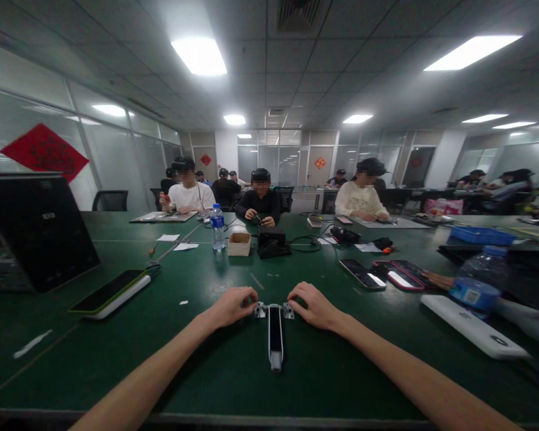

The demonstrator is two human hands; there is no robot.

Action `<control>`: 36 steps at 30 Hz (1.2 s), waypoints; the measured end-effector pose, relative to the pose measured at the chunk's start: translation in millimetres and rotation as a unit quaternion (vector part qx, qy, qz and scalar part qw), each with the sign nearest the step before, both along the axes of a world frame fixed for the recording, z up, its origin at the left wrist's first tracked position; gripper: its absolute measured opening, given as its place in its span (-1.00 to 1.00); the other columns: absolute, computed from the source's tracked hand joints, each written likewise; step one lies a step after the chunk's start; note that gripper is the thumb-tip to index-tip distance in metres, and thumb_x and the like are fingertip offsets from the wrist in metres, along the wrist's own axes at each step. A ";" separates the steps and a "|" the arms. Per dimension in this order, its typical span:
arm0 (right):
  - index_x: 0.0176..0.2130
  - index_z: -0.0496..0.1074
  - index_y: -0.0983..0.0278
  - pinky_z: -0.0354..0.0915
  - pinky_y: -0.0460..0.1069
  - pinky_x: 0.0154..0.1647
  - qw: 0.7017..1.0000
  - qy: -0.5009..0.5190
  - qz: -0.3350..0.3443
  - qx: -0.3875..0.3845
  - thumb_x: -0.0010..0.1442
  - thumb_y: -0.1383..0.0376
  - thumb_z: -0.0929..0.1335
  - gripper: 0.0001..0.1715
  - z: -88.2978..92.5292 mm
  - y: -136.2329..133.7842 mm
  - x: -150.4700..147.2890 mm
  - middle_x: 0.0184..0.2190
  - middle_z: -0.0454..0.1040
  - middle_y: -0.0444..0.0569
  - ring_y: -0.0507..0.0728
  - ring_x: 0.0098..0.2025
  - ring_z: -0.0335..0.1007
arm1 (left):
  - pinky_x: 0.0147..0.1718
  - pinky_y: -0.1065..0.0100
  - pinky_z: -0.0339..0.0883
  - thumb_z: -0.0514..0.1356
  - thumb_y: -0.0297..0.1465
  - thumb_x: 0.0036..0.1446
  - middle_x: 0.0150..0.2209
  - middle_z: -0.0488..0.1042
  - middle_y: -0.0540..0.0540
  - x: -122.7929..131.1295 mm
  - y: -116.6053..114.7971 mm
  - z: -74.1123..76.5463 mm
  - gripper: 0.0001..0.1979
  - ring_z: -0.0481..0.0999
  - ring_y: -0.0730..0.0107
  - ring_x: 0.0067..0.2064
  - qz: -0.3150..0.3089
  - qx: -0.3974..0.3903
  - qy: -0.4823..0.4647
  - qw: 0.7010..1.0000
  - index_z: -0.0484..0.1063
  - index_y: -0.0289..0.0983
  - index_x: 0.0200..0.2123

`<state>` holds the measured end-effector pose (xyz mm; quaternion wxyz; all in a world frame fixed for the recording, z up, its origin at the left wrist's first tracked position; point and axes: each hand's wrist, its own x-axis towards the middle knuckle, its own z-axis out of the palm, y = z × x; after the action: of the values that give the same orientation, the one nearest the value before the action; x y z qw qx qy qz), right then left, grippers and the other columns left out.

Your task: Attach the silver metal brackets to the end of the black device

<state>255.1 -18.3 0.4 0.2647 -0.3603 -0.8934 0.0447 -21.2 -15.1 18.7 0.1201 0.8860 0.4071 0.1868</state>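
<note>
A slim white-and-black device (275,338) lies on the green table directly in front of me, its narrow pale end pointing my way. At its far end a small silvery metal bracket sticks out on each side. My left hand (236,305) has its fingers curled and pinched on the left bracket (260,310). Mirroring it, my right hand (313,305) is closed with thumb and fingers at the right bracket (288,310). The fingertips partly cover both brackets, and the device's exact kind is unclear.
On the left are a power bank with a phone (112,293) and a black computer case (36,233). Phones (363,274), a white power bank (474,326) and a large water bottle (480,281) lie right. Ahead stand a bottle (218,227) and small box (239,245); people work opposite.
</note>
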 end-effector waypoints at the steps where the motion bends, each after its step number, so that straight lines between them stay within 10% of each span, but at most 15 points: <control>1: -0.22 0.42 0.30 0.26 0.06 -0.15 1.000 -0.004 0.001 -0.007 0.28 0.26 0.27 -0.82 -1.0 1.0 1.9 -0.25 0.43 0.03 0.12 -0.19 0.30 | -0.38 0.46 0.26 0.18 -0.43 0.13 -0.36 0.48 0.00 1.1 1.5 -3.3 -0.90 0.44 0.43 -0.37 -0.001 -0.004 -0.006 1.000 0.44 -0.27 -0.25; 36: -0.26 0.43 0.31 0.29 0.02 -0.22 0.998 0.017 0.042 -0.039 0.17 0.35 0.34 -0.92 -8.8 -0.2 -5.0 -0.30 0.41 -0.03 0.09 -0.26 0.30 | -0.43 0.45 0.24 0.24 -0.43 0.06 -0.44 0.46 0.03 18.6 -6.0 -13.3 -0.91 0.42 0.43 -0.43 0.035 -0.035 -0.097 0.994 0.44 -0.30 -0.32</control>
<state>250.1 -18.4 -8.4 0.2635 -0.3316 -0.9007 0.0965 -2.6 -21.1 5.4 0.1837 0.8439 0.4308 0.2616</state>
